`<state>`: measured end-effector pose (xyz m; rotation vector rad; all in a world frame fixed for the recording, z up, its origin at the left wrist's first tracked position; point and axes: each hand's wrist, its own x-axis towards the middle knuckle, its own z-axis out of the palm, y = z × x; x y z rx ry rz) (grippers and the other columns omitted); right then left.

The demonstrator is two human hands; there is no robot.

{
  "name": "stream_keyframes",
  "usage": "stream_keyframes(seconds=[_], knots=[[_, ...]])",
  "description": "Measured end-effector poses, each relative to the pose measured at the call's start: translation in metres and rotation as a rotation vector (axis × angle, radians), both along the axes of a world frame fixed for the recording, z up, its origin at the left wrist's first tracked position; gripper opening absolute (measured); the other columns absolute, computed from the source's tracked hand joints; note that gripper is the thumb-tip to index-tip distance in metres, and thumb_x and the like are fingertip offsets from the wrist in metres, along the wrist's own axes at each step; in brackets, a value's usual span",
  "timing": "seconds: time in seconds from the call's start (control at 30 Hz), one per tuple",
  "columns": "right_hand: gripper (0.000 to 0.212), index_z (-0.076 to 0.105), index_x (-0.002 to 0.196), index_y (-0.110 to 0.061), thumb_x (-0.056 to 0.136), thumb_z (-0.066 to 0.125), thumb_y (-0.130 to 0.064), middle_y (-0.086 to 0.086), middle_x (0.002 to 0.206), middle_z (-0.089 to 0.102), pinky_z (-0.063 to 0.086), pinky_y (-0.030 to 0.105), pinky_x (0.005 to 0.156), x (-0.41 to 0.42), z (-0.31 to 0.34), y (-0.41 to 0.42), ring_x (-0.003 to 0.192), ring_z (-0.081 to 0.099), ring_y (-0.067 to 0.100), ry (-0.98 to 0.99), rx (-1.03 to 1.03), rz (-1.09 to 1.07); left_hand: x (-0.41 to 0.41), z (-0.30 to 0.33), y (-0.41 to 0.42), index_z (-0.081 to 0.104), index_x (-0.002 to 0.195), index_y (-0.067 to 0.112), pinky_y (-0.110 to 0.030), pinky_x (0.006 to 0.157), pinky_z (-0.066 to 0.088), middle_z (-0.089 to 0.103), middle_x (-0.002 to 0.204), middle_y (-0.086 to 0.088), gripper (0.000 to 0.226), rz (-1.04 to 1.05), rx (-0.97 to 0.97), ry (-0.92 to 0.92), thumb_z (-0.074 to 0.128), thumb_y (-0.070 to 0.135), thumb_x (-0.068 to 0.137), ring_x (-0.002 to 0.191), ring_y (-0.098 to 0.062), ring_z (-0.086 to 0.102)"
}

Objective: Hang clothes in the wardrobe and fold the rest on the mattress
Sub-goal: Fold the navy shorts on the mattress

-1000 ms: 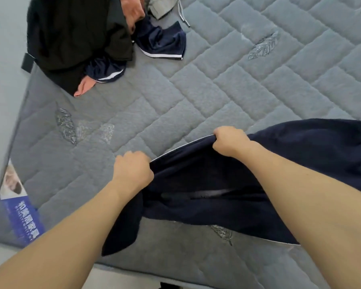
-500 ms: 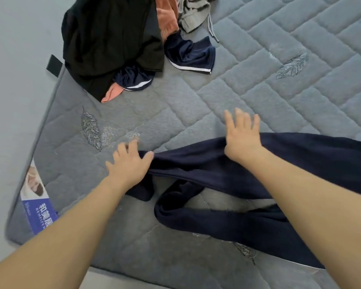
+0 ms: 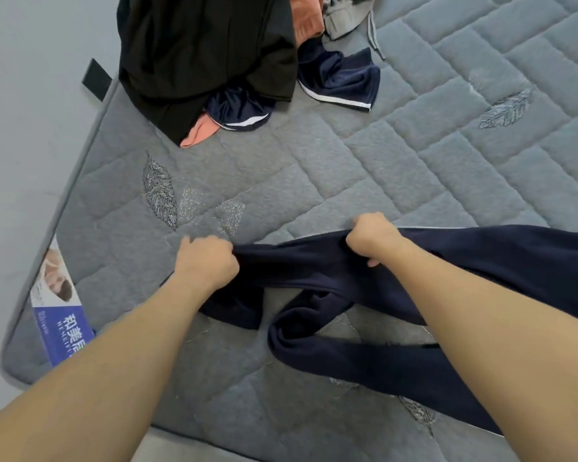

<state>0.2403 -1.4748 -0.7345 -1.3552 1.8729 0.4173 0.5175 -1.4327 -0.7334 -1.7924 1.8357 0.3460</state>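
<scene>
A: Start nearest. What lies at six o'clock?

B: A loose loop of the navy garment [image 3: 347,358] sagging onto the mattress [image 3: 314,181]; the rest runs off toward three o'clock, flat on the quilting.

A: And the hands?

B: Both fisted on its far edge. The left hand [image 3: 205,261] bunches one end of that edge, the right hand [image 3: 372,238] grips it further along at about one o'clock from the left, so the cloth between them is stretched into a band.

A: How will it handle?

B: Soft and limp, I'd judge: a thick knit with some weight, no stiffness at all, and unlikely to slip from a fist. It droops wherever it isn't held, so it's best taken along that edge or at the corners, hands well apart, and shaken flat before folding.

A: Further out?

B: At eleven to twelve o'clock, a heap: a black garment [image 3: 207,58] over navy shorts [image 3: 337,78], something orange [image 3: 199,135], and a grey piece [image 3: 344,15].
</scene>
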Motion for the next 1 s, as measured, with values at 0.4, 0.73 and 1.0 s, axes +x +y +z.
stream_keyframes(seconds=[0.4, 0.73, 1.0], knots=[[0.053, 0.049, 0.118, -0.024, 0.083, 0.058, -0.062, -0.007, 0.115, 0.047, 0.045, 0.035, 0.088, 0.017, 0.000, 0.101, 0.104, 0.055, 0.019, -0.333, -0.389, 0.007, -0.043, 0.009, -0.040, 0.028, 0.139, 0.015, -0.047, 0.107, 0.031, 0.025, 0.146, -0.014, 0.075, 0.782, -0.255, 0.422, 0.062, 0.037, 0.075, 0.133, -0.037, 0.026], [0.020, 0.061, 0.063, -0.013, 0.077, 0.057, 0.001, 0.014, 0.072, 0.069, 0.055, 0.045, 0.073, 0.001, -0.029, 0.087, 0.067, 0.057, 0.023, -0.476, 0.007, -0.382, -0.063, -0.028, 0.055, 0.063, 0.087, 0.022, -0.023, 0.059, 0.041, 0.067, 0.077, 0.001, 0.022, 0.985, 0.450, 0.958, 0.062, 0.017, 0.065, 0.059, -0.011, 0.057], [0.015, 0.058, 0.094, -0.022, 0.095, 0.042, -0.025, -0.006, 0.092, 0.063, 0.046, 0.033, 0.069, 0.003, -0.008, 0.077, 0.084, 0.060, 0.020, -0.329, -0.277, -0.206, -0.043, -0.013, 0.102, 0.060, 0.096, 0.011, -0.038, 0.080, 0.048, 0.065, 0.097, -0.014, 0.008, 1.464, -0.120, 1.288, 0.061, 0.008, 0.088, 0.092, -0.025, 0.061]])
